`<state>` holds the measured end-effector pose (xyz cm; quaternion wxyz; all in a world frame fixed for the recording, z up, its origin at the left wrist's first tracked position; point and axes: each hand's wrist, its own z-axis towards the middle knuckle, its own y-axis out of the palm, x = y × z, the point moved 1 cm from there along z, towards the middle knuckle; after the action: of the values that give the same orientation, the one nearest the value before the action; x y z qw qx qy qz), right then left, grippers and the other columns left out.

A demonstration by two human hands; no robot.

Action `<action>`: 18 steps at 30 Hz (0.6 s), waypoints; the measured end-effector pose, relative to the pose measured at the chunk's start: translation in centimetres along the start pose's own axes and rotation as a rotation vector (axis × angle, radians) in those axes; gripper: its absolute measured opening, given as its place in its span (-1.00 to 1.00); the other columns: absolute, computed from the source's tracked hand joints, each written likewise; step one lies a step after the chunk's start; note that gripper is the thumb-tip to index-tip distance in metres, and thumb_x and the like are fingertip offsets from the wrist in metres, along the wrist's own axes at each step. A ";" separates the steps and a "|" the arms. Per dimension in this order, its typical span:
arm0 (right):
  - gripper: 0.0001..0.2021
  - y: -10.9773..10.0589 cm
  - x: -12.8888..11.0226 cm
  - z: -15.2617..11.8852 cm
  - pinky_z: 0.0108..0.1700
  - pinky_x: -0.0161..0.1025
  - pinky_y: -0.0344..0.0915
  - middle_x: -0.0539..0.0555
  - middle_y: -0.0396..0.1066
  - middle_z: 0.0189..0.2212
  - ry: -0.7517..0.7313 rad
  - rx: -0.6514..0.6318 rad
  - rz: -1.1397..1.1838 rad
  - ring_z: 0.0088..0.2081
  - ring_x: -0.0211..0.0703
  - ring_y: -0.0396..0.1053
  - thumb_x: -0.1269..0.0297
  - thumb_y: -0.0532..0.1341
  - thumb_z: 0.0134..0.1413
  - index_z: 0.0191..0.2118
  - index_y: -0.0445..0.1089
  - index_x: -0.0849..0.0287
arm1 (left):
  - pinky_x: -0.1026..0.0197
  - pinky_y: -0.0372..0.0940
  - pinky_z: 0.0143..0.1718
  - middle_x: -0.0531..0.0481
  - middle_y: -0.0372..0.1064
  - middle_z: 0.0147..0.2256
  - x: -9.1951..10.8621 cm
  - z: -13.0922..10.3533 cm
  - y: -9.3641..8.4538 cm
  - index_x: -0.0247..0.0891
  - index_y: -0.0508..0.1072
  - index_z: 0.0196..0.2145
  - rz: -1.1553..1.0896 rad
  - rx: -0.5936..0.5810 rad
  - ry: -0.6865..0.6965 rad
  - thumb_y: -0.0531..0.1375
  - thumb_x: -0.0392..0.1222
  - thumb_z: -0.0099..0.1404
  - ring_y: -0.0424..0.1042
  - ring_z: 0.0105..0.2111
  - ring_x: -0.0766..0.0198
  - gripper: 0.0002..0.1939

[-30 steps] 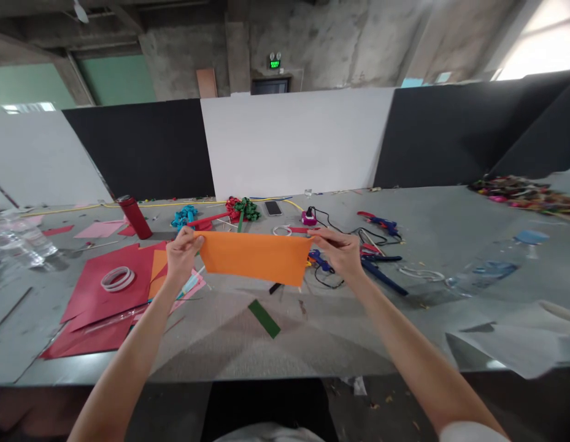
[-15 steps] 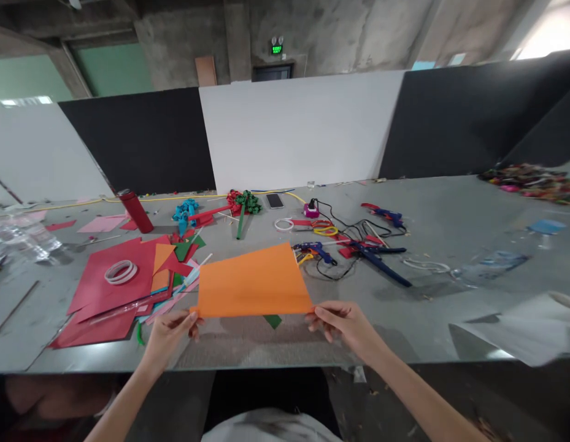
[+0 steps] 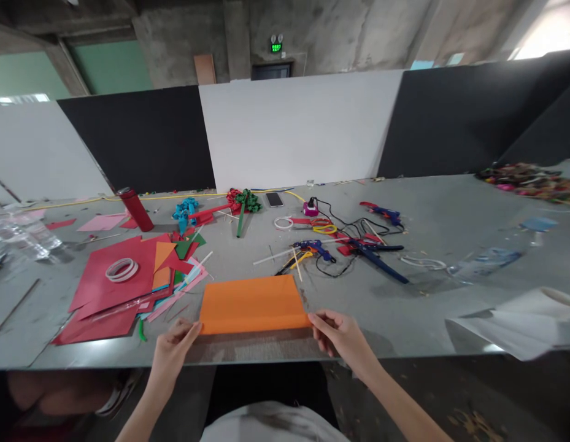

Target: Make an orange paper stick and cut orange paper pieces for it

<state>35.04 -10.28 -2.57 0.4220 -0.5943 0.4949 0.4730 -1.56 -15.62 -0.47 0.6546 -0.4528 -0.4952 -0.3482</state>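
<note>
Orange paper sheet [image 3: 254, 305] is held at the lower centre of the frame, just inside the near edge of the grey table [image 3: 404, 319]. Its 2 near corners are pinched: the left corner between thumb and fingers of the left hand [image 3: 172, 344], the right corner likewise by the right hand [image 3: 337, 334], thumbs uppermost. A shallow slope toward the far edge is suggested; whether that edge is touching the table cannot be told.

Left of frame: red sheets [image 3: 94, 279] are stacked loosely, topped by a tape roll [image 3: 122, 270]. An orange scrap [image 3: 164, 255] is overlapped with green and red offcuts at the stack's right side. A small green strip [image 3: 142, 330] is seen near the left hand. Farther back, a red flask [image 3: 137, 210] is seen, tilted in view.

Centre: a blue ribbon bow [image 3: 186, 210] and a green ribbon bow [image 3: 248, 201] are laid out near a phone [image 3: 274, 199]. Beyond the sheet's right far corner, a blue glue gun [image 3: 315, 247] is found among cables.

Right of frame: a clear bottle [image 3: 489, 265] is laid on its side; a white paper roll [image 3: 515, 322] is placed at lower right, partly unrolled. A mixed-colour heap [image 3: 535, 184] is noted at far right, its contents too blurred to be identified.
</note>
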 end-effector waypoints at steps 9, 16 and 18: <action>-0.59 -0.5 -0.4 0.0 -0.37 -0.25 0.26 0.04 0.42 -0.49 -0.221 0.076 -0.214 -0.41 -0.13 0.34 -0.15 0.32 0.03 -0.41 0.53 0.15 | 0.25 0.18 -0.43 -0.02 0.26 -0.46 -1.0 0.1 0.1 -0.26 0.38 -0.73 -0.121 0.078 0.047 0.40 0.16 0.07 0.28 -0.40 0.25 -0.49; -0.72 -0.5 -0.8 -0.5 0.01 -0.02 0.35 0.21 0.49 0.00 -0.572 0.139 -0.283 -0.09 0.07 0.42 0.02 0.31 0.13 -0.48 0.54 0.07 | 0.30 0.07 -0.63 -0.14 0.48 -0.32 -1.6 0.5 -0.5 -0.28 0.42 -0.74 -0.173 0.119 -0.057 0.46 0.17 -0.09 0.39 -0.45 0.25 -0.51; -0.73 -0.6 -1.0 -0.7 0.00 0.04 0.37 0.20 0.53 -0.03 -0.625 0.099 -0.289 -0.10 0.10 0.42 0.07 0.29 0.16 -0.50 0.53 0.05 | 0.31 0.02 -0.67 -0.11 0.49 -0.32 -1.6 0.5 -0.5 -0.29 0.46 -0.70 -0.190 0.117 -0.090 0.45 0.18 -0.08 0.27 -0.58 0.39 -0.52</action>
<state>35.67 -10.64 -1.43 0.6441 -0.4634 0.2750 0.5429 -2.64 -15.32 -1.81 0.6211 -0.3802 -0.5840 -0.3585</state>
